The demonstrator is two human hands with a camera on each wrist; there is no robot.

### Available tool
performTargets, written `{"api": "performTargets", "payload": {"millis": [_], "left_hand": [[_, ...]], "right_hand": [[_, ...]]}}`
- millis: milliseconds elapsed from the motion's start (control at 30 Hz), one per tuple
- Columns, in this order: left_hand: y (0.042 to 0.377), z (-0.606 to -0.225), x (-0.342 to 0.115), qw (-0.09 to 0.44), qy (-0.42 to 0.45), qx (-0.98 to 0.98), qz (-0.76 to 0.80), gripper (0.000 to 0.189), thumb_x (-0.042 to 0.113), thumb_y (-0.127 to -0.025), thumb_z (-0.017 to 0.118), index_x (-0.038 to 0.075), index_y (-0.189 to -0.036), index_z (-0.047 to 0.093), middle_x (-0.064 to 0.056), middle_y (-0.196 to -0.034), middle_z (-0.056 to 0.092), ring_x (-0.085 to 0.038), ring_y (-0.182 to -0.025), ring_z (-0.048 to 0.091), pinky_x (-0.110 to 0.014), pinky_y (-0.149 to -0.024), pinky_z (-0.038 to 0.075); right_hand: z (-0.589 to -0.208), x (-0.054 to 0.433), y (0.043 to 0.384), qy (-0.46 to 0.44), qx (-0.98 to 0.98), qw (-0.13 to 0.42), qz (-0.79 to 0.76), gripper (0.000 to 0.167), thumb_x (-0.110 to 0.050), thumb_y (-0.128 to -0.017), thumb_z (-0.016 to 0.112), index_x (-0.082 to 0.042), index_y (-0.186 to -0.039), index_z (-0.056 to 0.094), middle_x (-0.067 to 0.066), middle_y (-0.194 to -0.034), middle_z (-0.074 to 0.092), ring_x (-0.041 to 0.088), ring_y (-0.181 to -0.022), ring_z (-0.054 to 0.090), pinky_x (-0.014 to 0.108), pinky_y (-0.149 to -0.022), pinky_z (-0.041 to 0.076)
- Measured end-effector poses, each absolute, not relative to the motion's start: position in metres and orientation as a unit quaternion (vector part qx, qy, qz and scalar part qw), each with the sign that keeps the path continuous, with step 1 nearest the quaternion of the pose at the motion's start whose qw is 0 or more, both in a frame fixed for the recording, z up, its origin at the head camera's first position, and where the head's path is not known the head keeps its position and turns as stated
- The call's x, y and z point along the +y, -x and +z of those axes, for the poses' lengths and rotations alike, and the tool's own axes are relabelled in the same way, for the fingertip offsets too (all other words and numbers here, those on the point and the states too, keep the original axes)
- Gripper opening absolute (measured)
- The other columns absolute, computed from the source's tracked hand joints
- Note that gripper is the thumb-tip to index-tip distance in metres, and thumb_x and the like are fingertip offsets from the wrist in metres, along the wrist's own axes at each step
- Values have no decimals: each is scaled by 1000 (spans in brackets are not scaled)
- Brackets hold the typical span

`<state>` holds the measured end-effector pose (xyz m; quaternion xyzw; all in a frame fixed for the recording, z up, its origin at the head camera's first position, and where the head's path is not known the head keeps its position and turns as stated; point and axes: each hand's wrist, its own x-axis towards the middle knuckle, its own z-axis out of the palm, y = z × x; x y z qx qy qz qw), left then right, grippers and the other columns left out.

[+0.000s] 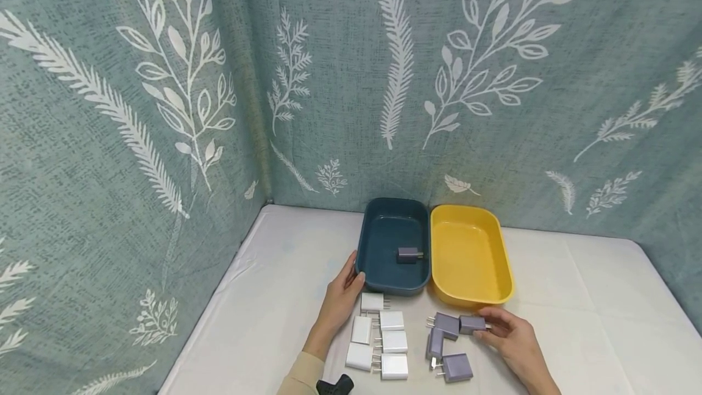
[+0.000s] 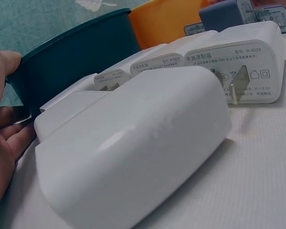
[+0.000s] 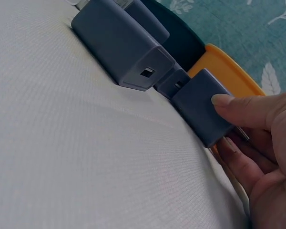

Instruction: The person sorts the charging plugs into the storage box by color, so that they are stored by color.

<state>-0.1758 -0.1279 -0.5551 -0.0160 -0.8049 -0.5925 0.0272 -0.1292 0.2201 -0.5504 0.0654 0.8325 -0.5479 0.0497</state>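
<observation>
My left hand [image 1: 339,297] holds the near left side of the dark blue tray [image 1: 386,233], thumb at its rim and fingers low along the outside wall. One purple-grey charger [image 1: 407,255] lies inside that tray, prongs pointing right. With its thumb on top and fingers at the prong end, my right hand [image 1: 512,337] pinches another purple-grey charger [image 3: 200,105] just in front of the yellow tray [image 1: 468,252]. Beside it are more purple-grey chargers [image 1: 457,367] with metal prongs. Several white chargers [image 1: 393,341] lie in two rough columns by my left wrist.
Both trays stand side by side on a white cloth-covered table [image 1: 570,297]. A patterned green curtain [image 1: 340,78] hangs behind and at the left. Near the bottom edge, a small black object [image 1: 336,384] sits by the left sleeve [image 1: 301,373].
</observation>
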Motion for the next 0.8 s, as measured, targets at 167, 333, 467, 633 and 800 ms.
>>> {"api": "performTargets", "payload": {"millis": [167, 333, 467, 633, 800], "left_hand": [[176, -556, -128, 29, 18, -805, -592, 57, 34, -101, 51, 26, -154, 30, 2, -157, 34, -20, -142, 39, -35, -116, 36], [176, -554, -128, 27, 16, -806, -591, 58, 35, -101, 51, 25, -154, 30, 2, -157, 34, -20, -142, 39, -33, -116, 37], [174, -554, -128, 28, 16, -806, -591, 58, 36, -101, 51, 26, -154, 30, 2, -157, 34, -20, -142, 39, -34, -116, 37], [175, -555, -128, 30, 18, -808, -588, 57, 36, -101, 51, 30, -153, 30, 2, -157, 34, -19, -142, 40, -34, -116, 37], [176, -556, -128, 32, 15, -808, -589, 57, 37, -101, 51, 30, -153, 30, 3, -156, 35, -18, -141, 41, -33, -115, 37]], "right_hand": [[-548, 220, 128, -63, 834, 48, -546, 47, -3, -72, 82, 0, -116, 65, 17, -122, 65, -13, -94, 59, 13, -87, 56], [-546, 220, 128, -57, 832, 42, -551, 45, -2, -72, 81, 0, -115, 66, 16, -121, 65, -14, -94, 59, 12, -86, 56], [-544, 220, 127, -44, 834, 28, -549, 44, -3, -72, 82, -1, -113, 67, 15, -119, 66, -13, -95, 59, 13, -86, 56], [-540, 221, 125, -31, 832, 18, -553, 42, -4, -72, 82, -2, -111, 68, 13, -116, 67, -11, -96, 61, 14, -85, 57], [-538, 220, 123, -19, 826, 10, -564, 41, -1, -72, 82, 0, -111, 68, 15, -115, 68, -6, -96, 64, 16, -84, 58]]}}
